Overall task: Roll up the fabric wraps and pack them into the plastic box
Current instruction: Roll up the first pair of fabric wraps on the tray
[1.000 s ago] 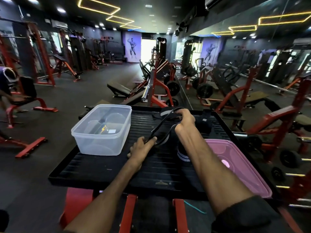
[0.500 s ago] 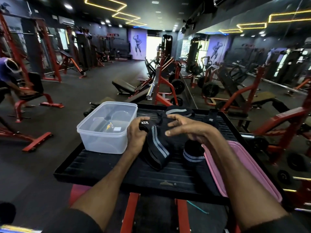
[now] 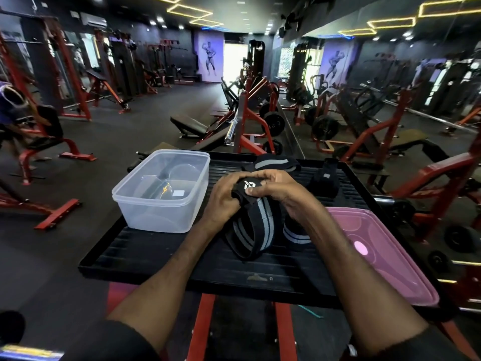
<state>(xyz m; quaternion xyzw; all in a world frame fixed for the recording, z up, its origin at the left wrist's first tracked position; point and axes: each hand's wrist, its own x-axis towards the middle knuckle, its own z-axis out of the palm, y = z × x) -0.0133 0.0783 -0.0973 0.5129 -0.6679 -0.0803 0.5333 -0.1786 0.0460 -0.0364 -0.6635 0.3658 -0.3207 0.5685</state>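
A: Starting left, why is the box [image 3: 161, 190] parked there?

B: It sits open-topped on the tray's [image 3: 145, 256] left side, just left of the hands, so I'd judge a finished roll only needs a short carry across. It looks empty of wraps.

A: And the hands?

B: Right of the box, the left hand [image 3: 222, 198] and right hand [image 3: 277, 187] are both closed on the logo end of the wrap [image 3: 256, 227], thumbs pressing it; probably starting the roll. Its striped tail hangs down to the tray.

A: Other wraps?

B: One rolled wrap [image 3: 296, 233] stands just right of that tail; another wrap [image 3: 276, 162] lies behind the hands.

A: Room?

B: The lid [image 3: 385, 256] overhangs the tray's right edge, well right of the box. The tray's near strip is bare.
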